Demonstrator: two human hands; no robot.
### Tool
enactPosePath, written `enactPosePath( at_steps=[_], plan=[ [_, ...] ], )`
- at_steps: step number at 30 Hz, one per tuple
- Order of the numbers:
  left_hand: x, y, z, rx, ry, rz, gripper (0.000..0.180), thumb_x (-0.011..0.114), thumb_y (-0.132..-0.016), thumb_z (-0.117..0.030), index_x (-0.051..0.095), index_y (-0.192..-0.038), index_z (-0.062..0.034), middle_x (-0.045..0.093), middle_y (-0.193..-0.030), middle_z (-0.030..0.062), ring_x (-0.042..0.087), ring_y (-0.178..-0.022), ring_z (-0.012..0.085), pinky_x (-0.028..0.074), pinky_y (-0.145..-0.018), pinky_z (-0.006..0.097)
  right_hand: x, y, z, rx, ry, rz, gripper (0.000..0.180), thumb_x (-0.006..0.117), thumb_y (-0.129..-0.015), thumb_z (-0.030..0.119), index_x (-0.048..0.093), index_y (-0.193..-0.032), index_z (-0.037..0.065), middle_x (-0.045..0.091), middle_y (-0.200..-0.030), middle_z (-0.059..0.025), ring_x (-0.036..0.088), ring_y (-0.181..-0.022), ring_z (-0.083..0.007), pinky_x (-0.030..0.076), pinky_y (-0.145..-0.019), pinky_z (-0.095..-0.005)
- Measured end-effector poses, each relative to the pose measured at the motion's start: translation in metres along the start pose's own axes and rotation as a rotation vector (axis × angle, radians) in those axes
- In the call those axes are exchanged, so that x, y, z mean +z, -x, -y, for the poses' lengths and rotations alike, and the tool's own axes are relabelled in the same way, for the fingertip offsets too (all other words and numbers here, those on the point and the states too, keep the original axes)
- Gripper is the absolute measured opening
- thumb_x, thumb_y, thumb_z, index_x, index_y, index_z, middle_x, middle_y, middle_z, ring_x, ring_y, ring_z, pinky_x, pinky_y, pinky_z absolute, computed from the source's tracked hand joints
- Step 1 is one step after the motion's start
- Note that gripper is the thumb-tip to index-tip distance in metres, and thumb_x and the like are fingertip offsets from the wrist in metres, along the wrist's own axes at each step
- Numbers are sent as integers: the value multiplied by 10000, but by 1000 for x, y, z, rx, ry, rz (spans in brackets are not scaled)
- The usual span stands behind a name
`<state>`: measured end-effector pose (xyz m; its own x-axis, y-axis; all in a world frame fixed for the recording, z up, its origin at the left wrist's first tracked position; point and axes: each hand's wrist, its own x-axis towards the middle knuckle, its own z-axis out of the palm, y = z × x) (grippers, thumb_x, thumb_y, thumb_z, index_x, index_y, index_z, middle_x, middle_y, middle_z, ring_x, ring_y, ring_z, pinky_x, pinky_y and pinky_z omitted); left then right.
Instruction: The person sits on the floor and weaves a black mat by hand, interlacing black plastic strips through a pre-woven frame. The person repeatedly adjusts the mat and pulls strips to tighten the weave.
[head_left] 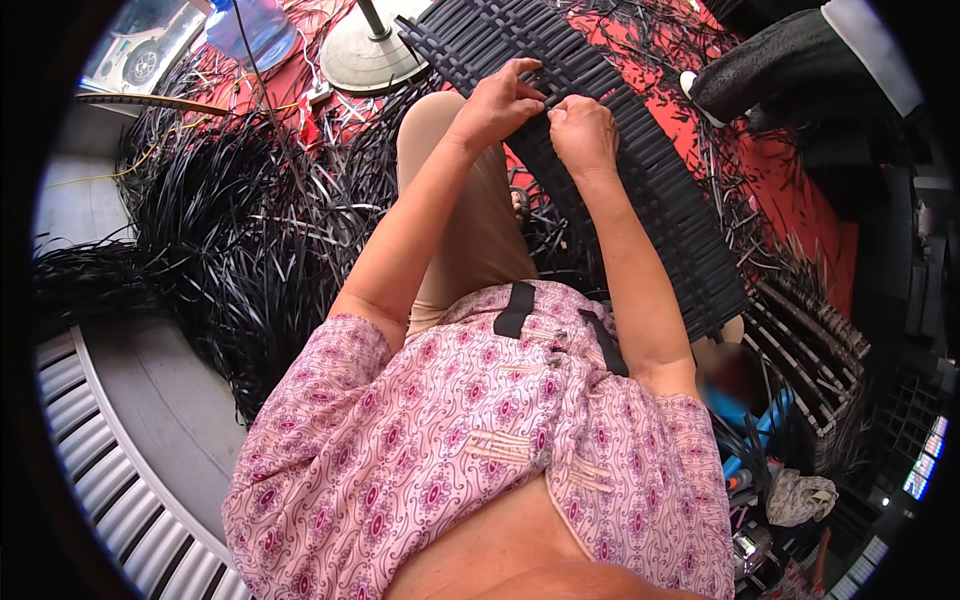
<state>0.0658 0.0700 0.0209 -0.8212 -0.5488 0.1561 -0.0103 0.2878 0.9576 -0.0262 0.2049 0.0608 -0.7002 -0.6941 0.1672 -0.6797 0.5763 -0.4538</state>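
A long black panel [665, 205] of woven plastic strips slants from the top middle down to the right, across my right side. Over its near edge, my left hand [500, 103] is closed in a pinch, thumb and forefinger together on a thin black strip. My right hand [585, 137] is curled in a fist just beside it, thumb against fingers, at the same edge. The two hands are almost touching. Most of the strip is hidden by the fingers and blends with the dark weave.
Loose black strips [220, 210] lie in a big heap at left. A round stand base [365, 55] and a blue water jug [255, 35] stand beyond. Strip scraps litter the red floor [790, 200]. Another person's dark-trousered leg [770, 70] is at upper right; a slatted metal seat [110, 470] is at lower left.
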Motion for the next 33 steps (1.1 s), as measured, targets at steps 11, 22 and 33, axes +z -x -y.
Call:
enactPosePath(
  at_steps=[11, 22, 33],
  plan=[
    [-13, -8, 8, -58, -14, -220, 388, 755, -823, -81, 669, -1195, -11, 793, -928, 107, 758, -865, 178, 585, -822, 306, -3, 16, 11, -217, -103, -215, 202, 772, -887, 196, 720, -985, 27, 727, -1005, -169, 709, -954, -375, 564, -848, -461],
    [-53, -38, -14, 28, 235, -89, 421, 769, -898, -68, 614, -1286, -24, 706, -934, 43, 634, -768, 90, 506, -647, 245, 1, -33, 12, -200, -609, -84, 190, 743, -946, 178, 775, -1048, 22, 767, -894, -117, 747, -834, -220, 583, -747, -348],
    [-28, -24, -4, -6, -479, -138, 417, 798, -793, -218, 701, -1191, -139, 792, -934, 13, 755, -935, 244, 572, -820, 404, 6, -34, 3, 147, -1149, 60, 159, 750, -978, 214, 773, -1010, 60, 739, -820, 8, 674, -706, -50, 438, -552, -192]
  ],
)
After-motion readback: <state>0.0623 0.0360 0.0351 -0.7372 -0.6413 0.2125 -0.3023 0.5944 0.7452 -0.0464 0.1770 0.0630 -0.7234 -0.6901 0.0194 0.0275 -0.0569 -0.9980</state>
